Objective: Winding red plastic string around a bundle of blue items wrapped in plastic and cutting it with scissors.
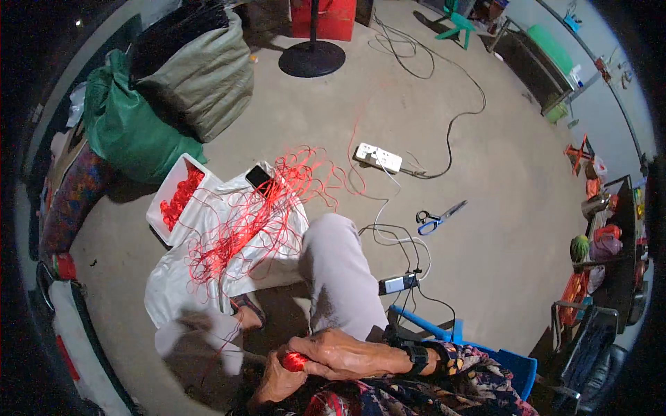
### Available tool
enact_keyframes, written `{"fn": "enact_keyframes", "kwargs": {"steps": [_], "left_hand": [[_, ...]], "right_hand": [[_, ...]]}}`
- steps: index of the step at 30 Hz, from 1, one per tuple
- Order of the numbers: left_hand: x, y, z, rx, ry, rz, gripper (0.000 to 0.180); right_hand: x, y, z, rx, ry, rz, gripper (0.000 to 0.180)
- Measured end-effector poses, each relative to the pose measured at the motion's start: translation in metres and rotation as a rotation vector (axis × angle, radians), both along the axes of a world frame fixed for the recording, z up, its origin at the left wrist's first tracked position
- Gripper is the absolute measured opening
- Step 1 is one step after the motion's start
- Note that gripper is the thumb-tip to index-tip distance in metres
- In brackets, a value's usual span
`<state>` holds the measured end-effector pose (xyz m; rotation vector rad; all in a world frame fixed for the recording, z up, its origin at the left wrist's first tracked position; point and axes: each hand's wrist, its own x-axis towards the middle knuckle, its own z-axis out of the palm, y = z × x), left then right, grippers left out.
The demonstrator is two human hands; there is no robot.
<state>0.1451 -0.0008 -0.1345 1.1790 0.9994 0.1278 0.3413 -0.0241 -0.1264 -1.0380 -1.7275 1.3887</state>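
Observation:
Close to my lap, my left hand (276, 383) and my right hand (340, 355) are closed together around a small, shiny red bundle (295, 361). It looks like cord or thread, and my fingers cover most of it. The right hand lies over it from the right, its wrist wearing a dark band. In front of my knees, a loose tangle of red cord (253, 229) spreads over a white sheet (173, 284). A white tub (154, 211) at the left holds a heap of shiny red pieces (183, 197).
A black phone (259, 178) lies on the sheet. Blue-handled scissors (441, 218), a white power strip (378, 158) and a power bank (399, 283) with cables rest on the floor. A green sack (132, 132) stands far left, a round black stand base (312, 59) farther off.

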Motion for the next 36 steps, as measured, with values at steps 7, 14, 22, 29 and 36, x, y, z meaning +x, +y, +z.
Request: {"fn": "enact_keyframes", "kwargs": {"steps": [7, 14, 22, 29, 36], "left_hand": [[-0.040, -0.017, -0.055, 0.861, 0.200, -0.344, 0.027], [-0.043, -0.001, -0.038, 0.510, 0.168, -0.119, 0.026], [-0.048, 0.020, -0.049, 0.556, -0.001, 0.100, 0.021], [-0.085, 0.032, -0.018, 0.136, 0.207, 0.376, 0.028], [-0.214, -0.001, -0.012, 0.324, -0.260, 0.752, 0.019]], "right_hand": [[-0.006, 0.026, 0.032, -0.120, -0.128, 0.136, 0.023], [-0.025, 0.036, 0.022, -0.134, -0.177, 0.193, 0.028], [-0.028, 0.047, 0.026, -0.214, -0.188, 0.223, 0.047], [-0.024, 0.056, 0.033, -0.290, -0.292, 0.139, 0.039], [-0.042, 0.043, 0.029, -0.219, -0.284, 0.130, 0.033]]}}
